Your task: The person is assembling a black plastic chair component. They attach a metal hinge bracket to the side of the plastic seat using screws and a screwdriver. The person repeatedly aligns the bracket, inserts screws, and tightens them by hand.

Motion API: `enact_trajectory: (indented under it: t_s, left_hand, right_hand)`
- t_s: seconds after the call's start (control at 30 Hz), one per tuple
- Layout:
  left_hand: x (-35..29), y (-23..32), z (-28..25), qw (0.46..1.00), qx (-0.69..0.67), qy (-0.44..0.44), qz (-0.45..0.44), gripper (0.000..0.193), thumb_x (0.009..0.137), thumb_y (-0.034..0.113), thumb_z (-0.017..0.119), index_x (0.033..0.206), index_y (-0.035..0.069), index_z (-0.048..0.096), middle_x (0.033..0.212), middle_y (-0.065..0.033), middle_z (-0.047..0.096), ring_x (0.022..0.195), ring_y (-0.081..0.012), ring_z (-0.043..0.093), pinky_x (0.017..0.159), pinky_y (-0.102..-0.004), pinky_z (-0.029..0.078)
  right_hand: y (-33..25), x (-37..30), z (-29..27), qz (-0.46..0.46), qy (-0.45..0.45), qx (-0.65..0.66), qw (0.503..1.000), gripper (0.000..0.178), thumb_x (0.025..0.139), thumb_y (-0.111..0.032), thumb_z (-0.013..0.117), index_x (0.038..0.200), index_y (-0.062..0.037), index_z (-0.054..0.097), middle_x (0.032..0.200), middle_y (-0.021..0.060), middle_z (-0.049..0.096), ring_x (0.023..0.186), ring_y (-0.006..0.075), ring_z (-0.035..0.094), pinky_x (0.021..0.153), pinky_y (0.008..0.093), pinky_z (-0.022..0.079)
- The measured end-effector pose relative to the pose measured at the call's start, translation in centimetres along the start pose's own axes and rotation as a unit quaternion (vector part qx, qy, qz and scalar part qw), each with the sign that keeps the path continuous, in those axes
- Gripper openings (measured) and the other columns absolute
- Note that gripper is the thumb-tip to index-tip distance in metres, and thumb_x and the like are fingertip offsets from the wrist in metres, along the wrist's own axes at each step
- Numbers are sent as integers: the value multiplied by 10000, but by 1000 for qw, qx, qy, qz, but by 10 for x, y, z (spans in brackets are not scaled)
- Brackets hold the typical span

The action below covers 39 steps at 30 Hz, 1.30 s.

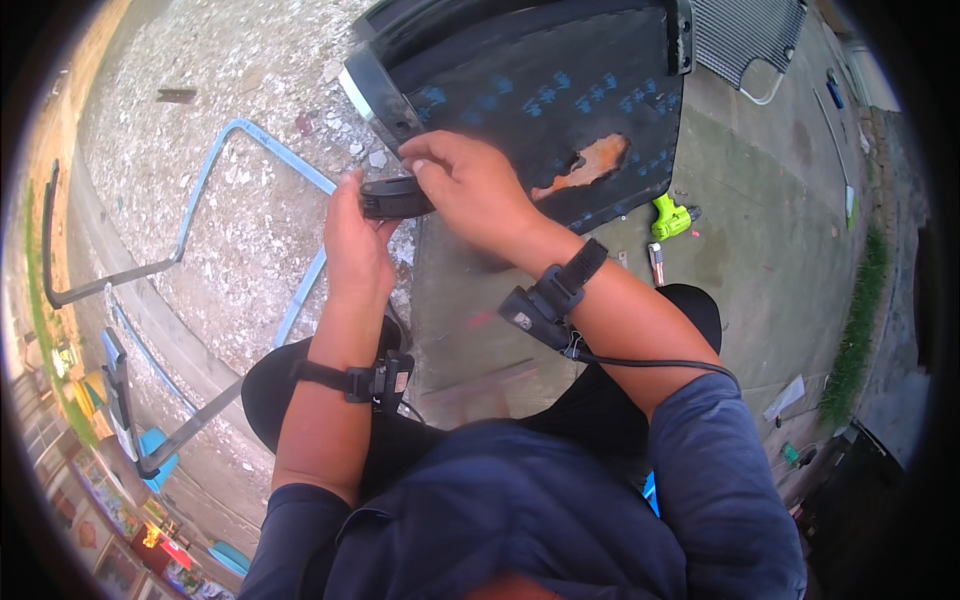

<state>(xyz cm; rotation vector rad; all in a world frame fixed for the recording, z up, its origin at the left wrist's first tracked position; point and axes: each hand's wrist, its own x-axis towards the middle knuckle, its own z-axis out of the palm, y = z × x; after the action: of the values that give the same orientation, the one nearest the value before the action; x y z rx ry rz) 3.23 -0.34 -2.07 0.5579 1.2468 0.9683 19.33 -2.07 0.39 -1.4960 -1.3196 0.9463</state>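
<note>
1. Across the grey concrete floor (770, 230) and the pale, rubble-strewn ground (265, 85), parts and tools lay apart; the surroundings blurred and bent toward the dark rim.
2. A broad black fabric-covered panel (560, 110) with blue printed marks lay in front of the person, its top edge cut off. Its cover was torn around a ragged orange-brown patch (598, 162).
3. A light-blue bent metal-tube frame (288, 156) lay on the rubble, partly hidden by the left forearm.
4. The left hand (355, 240) gripped one end of the piece, thumb above; its other fingers were mostly hidden. The right hand (465, 185), fingers bent, met the other end; whether it pinched or merely touched could not be told.
5. A yellow-green power drill (670, 217) lay beside the panel, out of the hands.
6. The rounded black plastic piece (398, 198) sat between the hands, near the panel's corner. It seemed loose, so handling it looked unfinished; its underside, and any fastening already done, could not be made out.
</note>
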Motion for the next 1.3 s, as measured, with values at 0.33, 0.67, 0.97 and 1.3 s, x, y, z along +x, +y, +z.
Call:
enact_trajectory:
  t_s: [0.33, 0.67, 0.97, 1.3]
  left_hand:
    - [-15, -51, 9, 973, 113, -49, -197, 409, 1028, 341, 467, 1278, 26, 537, 1229, -152, 607, 1176, -321, 573, 933, -521, 468]
    - [-10, -39, 22, 988, 130, -21, -77, 359, 1012, 222, 487, 1298, 7, 521, 1220, -146, 614, 1139, -262, 604, 904, -390, 476]
    - [-13, -2, 22, 984, 140, -31, 110, 461, 1034, 342, 517, 1352, 10, 492, 1243, -135, 605, 1134, -228, 600, 906, -363, 482]
    - [0, -11, -4, 997, -27, 6, -71, 377, 1026, 373, 540, 1210, 45, 522, 1160, -123, 630, 1076, -253, 631, 923, -439, 507]
  right_hand:
    - [46, -29, -38, 463, -102, 191, 860, 632, 1004, -512, 457, 1390, -14, 496, 1294, 204, 588, 1139, 328, 602, 959, 487, 478]
    - [31, -25, -52, 395, 1, 193, 898, 667, 1003, -547, 454, 1376, 5, 494, 1161, 218, 589, 1072, 321, 605, 934, 420, 492]
    - [-10, -11, -36, 18, 66, 11, 998, 430, 1012, -347, 518, 1225, 11, 623, 1122, 169, 675, 1025, 222, 644, 899, 327, 490]
    - [20, -14, -31, 268, 10, 235, 934, 373, 1015, -327, 524, 1204, -22, 622, 1135, 87, 666, 1032, 188, 616, 915, 315, 476]
